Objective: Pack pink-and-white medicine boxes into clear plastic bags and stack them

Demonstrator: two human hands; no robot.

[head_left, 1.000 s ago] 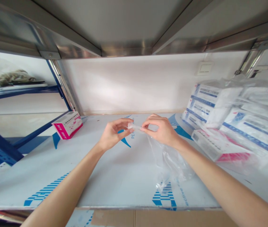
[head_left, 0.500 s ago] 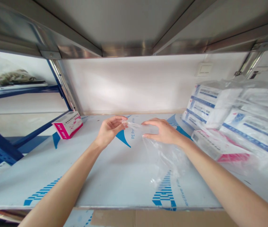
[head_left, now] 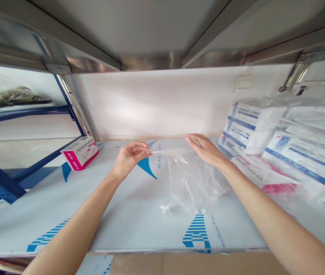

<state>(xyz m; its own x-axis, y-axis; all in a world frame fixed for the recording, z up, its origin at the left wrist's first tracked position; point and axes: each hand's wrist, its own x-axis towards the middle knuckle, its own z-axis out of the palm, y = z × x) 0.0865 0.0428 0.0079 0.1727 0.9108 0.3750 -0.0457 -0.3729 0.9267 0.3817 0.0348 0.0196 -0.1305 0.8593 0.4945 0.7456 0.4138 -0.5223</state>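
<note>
My left hand [head_left: 130, 158] pinches one end of a clear plastic bag [head_left: 189, 181] between thumb and fingertips. From there the bag stretches right as a thin strand, and its loose, crumpled body spreads over the film-covered shelf [head_left: 128, 217]. My right hand [head_left: 205, 149] is at the bag's upper right, its fingers stretched out and apart from my left hand. Whether the right fingers touch the film is hard to make out. The bag is see-through, so its edges are partly lost against the shelf.
To the left stands a pink-and-white box [head_left: 80, 152]. Stacked white-and-blue boxes [head_left: 299, 156] in clear wrap fill the right side, with another pink-and-white box [head_left: 268, 175] in plastic before them. A metal shelf [head_left: 151, 34] hangs low overhead. Behind is a wall with a switch [head_left: 244, 84].
My right hand has moved right and up, away from my left hand, with its fingers straighter. The bag's body now lies more spread out and further left. My left hand keeps its pinch.
</note>
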